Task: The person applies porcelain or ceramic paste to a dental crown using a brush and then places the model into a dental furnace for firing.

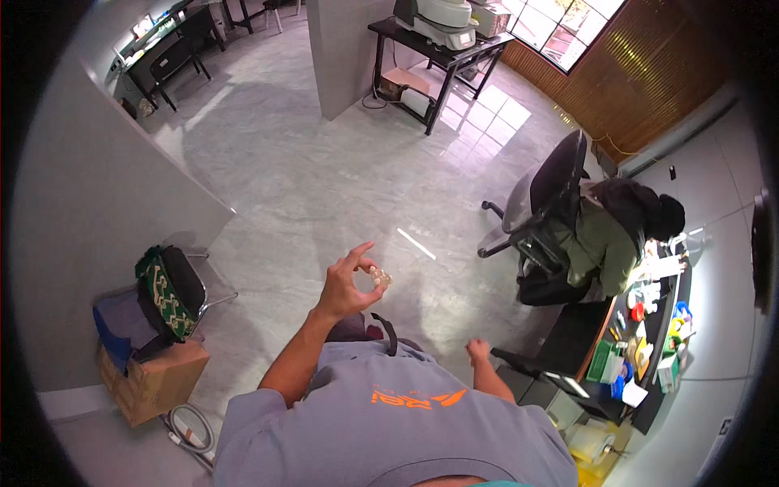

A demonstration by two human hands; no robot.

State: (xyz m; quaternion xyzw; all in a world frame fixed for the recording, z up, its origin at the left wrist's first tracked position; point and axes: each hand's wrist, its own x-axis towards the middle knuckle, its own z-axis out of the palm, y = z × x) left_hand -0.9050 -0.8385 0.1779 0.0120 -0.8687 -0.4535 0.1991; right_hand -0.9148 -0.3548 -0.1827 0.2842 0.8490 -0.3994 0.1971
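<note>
My left hand (345, 286) is raised in front of me, its thumb and fingers curved round in a pinch. Between their tips is a small pale, translucent, lumpy piece (380, 279); its kind is too small to make out. Below and to the right, my right hand (477, 351) hangs beside my body with the fingers curled in, and nothing shows in it. Grey floor lies beneath both hands.
A person (600, 243) sits in a black office chair (560, 183) at a cluttered workbench (600, 325) on the right. To the left, a bag-draped chair (185, 280) stands by a cardboard box (154, 377). A black table (442, 53) with machines is ahead, beside a grey partition (341, 57).
</note>
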